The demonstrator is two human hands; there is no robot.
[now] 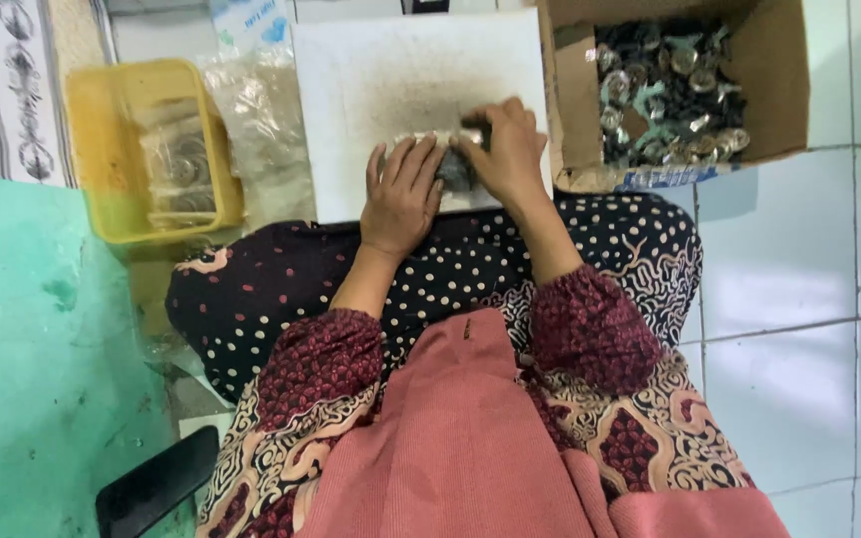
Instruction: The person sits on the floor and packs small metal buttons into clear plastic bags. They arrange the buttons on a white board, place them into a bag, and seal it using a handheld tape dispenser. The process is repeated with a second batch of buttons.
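Hands together on a white board (371, 90): left hand (403, 194) spread flat, right hand (506, 149) gripping a small dark part (455, 171); cardboard box (570, 100) of metal parts at two o'clock.

Seated on the tiled floor (819, 259), a flat board (401, 80) across the lap. On the board's near edge, both hands side by side — left hand (403, 194), right hand (510, 149) — over a small dark piece (455, 169). Off the board's right edge, a cardboard box (570, 110) of metal parts (670, 90). Off its left edge, a plastic bag (261, 120), then a tub (142, 149). Phone (156, 488) at the near left.
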